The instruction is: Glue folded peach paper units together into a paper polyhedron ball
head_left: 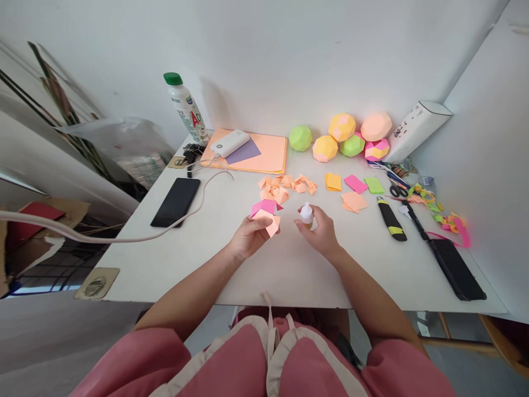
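Note:
Pinched in my left hand [252, 237] is a paper piece of joined pink and peach folds [268, 218], held above the table. My right hand [324, 234] is curled around a small glue bottle [306, 212] with a white nozzle top, a short way right of the paper piece. Just beyond my left hand lies a loose heap of folded peach paper units [275, 190]. Past my right hand are small stacks of paper: orange [333, 182], pink [356, 184], green [374, 185] and peach [354, 202].
Several faceted paper balls [325, 149] sit along the wall. A power bank [230, 143] lies on peach sheets [268, 154], near a bottle [188, 113]. A phone [176, 202] and cable are at left; scissors [398, 191], a cutter [392, 219] and a black device [457, 267] at right.

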Available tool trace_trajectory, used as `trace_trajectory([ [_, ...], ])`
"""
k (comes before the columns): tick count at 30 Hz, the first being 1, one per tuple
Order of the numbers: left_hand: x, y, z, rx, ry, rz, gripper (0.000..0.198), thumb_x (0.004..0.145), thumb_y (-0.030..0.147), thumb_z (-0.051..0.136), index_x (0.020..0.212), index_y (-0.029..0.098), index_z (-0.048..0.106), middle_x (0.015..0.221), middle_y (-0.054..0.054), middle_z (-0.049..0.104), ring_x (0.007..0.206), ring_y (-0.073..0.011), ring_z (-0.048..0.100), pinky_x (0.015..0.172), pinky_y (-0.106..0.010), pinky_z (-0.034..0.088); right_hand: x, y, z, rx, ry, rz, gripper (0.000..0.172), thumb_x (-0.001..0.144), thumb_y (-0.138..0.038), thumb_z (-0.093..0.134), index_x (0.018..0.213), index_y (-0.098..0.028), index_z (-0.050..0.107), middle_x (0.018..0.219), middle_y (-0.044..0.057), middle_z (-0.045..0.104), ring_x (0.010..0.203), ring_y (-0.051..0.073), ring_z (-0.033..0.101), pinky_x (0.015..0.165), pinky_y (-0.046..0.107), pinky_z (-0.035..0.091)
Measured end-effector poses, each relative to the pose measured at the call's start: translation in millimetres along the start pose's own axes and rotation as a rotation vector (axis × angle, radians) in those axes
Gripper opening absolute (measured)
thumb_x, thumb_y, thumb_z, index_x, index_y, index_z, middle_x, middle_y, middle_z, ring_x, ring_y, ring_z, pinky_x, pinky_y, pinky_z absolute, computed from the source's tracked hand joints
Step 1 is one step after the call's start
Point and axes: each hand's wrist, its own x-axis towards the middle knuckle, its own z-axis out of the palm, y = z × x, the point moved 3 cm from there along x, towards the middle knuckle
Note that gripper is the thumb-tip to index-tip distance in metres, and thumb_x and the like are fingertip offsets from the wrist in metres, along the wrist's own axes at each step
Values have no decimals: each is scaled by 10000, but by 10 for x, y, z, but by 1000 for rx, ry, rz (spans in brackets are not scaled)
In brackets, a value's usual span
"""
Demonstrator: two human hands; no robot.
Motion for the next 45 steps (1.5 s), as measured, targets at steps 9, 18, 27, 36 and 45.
trace_trajectory([
  [9, -21, 146, 19, -105, -149, 66, 181, 577, 243, 741, 690, 164, 624, 636, -15, 544, 644, -150, 526, 635, -306, 429, 165, 640, -139, -65, 231, 410, 349, 700, -335, 671, 965, -208, 483, 1001, 111, 649, 842, 247, 617, 708, 404, 512],
  [18, 12, 417, -135, -257, 35, 213, 164, 610, 233, 712, 618, 187, 554, 637, 15, 488, 630, -112, 489, 625, -271, 446, 34, 419, -231, -297, 485, -17, 625, 761, -348, 597, 1292, -173, 319, 1362, 230, 352, 1324, 400, 310, 1014, 656, 310],
  [27, 28, 327, -72, -273, -10, 120, 109, 624, 196, 711, 655, 168, 610, 665, 9, 555, 651, -106, 531, 616, -256, 469, 310, 58, 485, -254, -50, -252, 241, 850, -222, 489, 1077, -198, 569, 1086, 153, 593, 1062, 316, 532, 866, 509, 491],
  [36, 75, 244, -72, -290, 17, 56, 95, 631, 171, 698, 663, 158, 610, 655, 2, 595, 653, -116, 562, 615, -255, 469, 574, 369, 606, -117, -82, 49, 141, 810, -151, 513, 789, -203, 642, 810, 52, 653, 785, 204, 582, 715, 376, 522],
  [45, 110, 194, -123, -313, 109, 31, 134, 652, 165, 703, 617, 148, 574, 652, 3, 596, 656, -123, 582, 619, -266, 470, 610, 290, 695, -205, -227, 72, 222, 812, -204, 588, 1027, -165, 625, 1038, 119, 563, 1007, 249, 526, 858, 411, 463],
])
